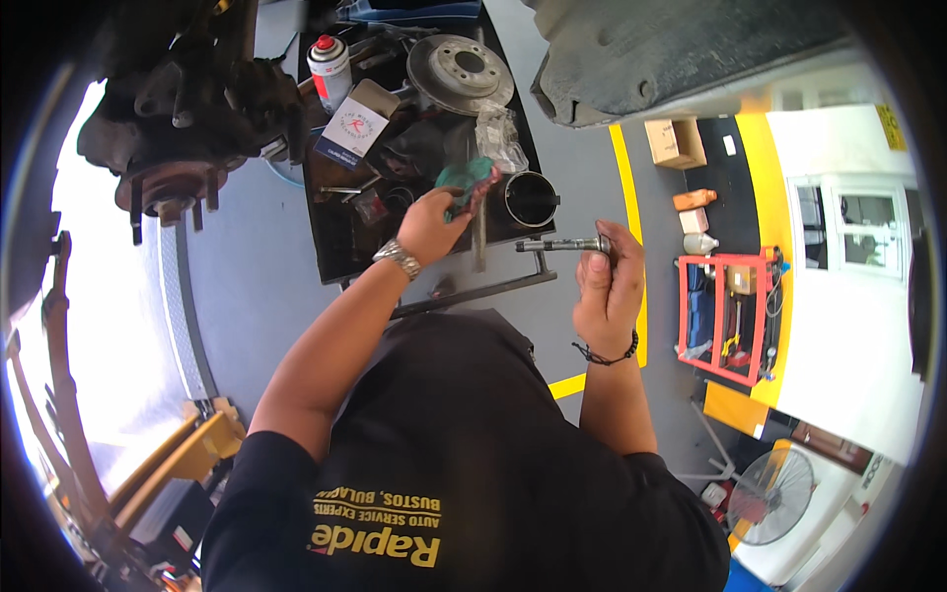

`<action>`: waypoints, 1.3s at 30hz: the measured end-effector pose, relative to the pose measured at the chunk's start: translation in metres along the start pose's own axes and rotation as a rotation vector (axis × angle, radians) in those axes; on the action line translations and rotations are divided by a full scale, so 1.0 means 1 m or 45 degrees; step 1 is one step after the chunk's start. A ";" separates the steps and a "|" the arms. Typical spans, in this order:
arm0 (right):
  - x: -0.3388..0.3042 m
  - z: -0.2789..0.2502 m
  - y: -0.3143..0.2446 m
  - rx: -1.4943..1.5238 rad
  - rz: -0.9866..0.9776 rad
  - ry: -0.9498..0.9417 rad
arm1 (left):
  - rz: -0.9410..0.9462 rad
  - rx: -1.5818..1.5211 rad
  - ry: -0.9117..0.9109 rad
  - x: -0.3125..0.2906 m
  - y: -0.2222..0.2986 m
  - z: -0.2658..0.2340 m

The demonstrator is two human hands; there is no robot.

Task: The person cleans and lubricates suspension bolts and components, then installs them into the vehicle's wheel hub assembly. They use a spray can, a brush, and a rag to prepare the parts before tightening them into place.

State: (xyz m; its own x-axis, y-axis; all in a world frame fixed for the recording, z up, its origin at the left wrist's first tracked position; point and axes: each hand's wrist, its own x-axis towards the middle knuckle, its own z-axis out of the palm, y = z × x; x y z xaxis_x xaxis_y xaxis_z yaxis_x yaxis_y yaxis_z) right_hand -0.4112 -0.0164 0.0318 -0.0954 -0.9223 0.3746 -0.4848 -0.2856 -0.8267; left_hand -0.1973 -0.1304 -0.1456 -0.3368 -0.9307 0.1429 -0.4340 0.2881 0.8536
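Rod (562, 245): slim grey metal, likely stiff; right hand (610, 291) gripping one end.
Cloth (462, 184): soft-looking, green; left hand (434, 227) pinching, near grey metal disc (439, 69).

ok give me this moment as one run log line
left hand: holds green rag | right hand: holds metal pin, tip pointing left | rag and pin: apart | on cart: brake disc, spray can, box

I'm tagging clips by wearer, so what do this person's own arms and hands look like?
The left hand and right hand wear no gloves. On the left wrist is a silver-coloured metal link band; on the right, a thin dark bracelet, seemingly braided or beaded. The black sleeves are short, with no printing visible on them.
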 end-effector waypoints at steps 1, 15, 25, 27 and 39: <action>0.006 0.000 -0.002 0.150 -0.073 -0.024 | -0.210 -0.357 -0.021 -0.008 0.003 -0.006; 0.064 0.058 -0.046 0.678 -0.264 -0.480 | 0.186 -2.882 0.250 -0.081 0.092 -0.076; 0.066 0.069 -0.046 0.755 -0.214 -0.466 | 0.056 -2.742 0.558 -0.072 0.124 -0.078; 0.067 0.067 -0.045 0.757 -0.219 -0.455 | 0.172 -2.763 0.469 -0.076 0.120 -0.076; 0.067 0.051 -0.040 0.765 -0.216 -0.325 | -0.225 -2.830 0.433 -0.079 0.108 -0.071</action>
State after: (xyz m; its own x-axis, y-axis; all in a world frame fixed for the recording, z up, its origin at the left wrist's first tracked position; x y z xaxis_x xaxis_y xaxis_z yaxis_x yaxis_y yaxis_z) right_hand -0.3540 -0.0797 0.0685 0.1834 -0.8633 0.4702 0.0998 -0.4595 -0.8825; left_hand -0.1583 -0.0415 -0.0288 -0.1969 -0.9721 -0.1274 0.9736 -0.1786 -0.1425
